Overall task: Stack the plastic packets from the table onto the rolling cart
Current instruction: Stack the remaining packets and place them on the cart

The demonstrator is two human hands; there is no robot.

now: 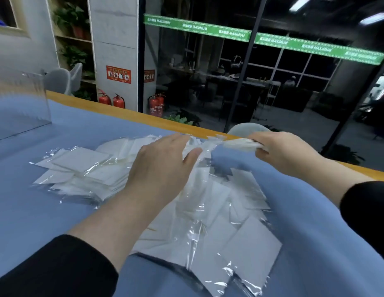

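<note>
Head view: tabletop [58,211], blue cover, wooden far edge; plastic packets [219,221], clear sleeves with white inserts, heaped loose at centre and spread to the near right, a flatter pile [79,172] to the left; left hand [159,166], fingers straight, palm down, resting on the heap; right hand [281,151], fingers curled, gripping a bunched sheaf of packets [240,144] raised near the far edge; red fire extinguishers [111,100] on the floor beyond.
</note>
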